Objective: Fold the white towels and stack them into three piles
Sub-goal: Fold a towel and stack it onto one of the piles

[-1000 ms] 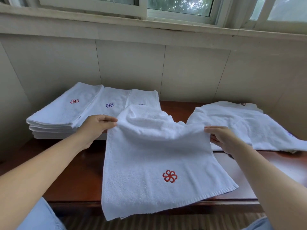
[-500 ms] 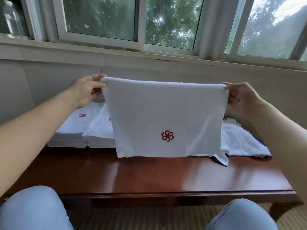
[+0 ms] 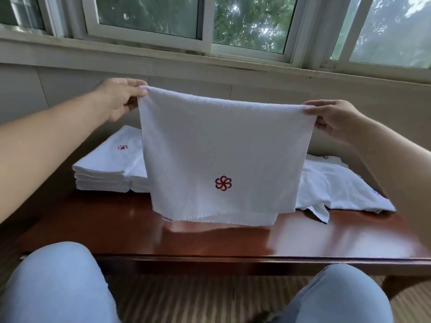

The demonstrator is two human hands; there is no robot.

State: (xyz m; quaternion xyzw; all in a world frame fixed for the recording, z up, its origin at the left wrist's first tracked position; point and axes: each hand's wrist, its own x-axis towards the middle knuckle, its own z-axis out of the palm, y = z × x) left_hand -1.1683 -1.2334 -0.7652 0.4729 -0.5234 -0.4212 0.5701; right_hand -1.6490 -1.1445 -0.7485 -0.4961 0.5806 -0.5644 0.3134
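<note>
White towel (image 3: 210,145) w/ red pinwheel logo (image 3: 223,183), no legible text, pinched at top corners by left hand (image 3: 117,99) & right hand (image 3: 331,120) above desk (image 3: 210,241); folded stack (image 3: 105,169) w/ same logo behind.

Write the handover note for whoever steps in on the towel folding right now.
Left hand and right hand each pinch a top corner of the held towel, doubled over, red logo facing you, its lower edge just at the table.
Done: folded stacks at back left; how many piles is hidden behind the towel.
Left: finish folding this towel, stack it, then fold the loose towels at right.
</note>
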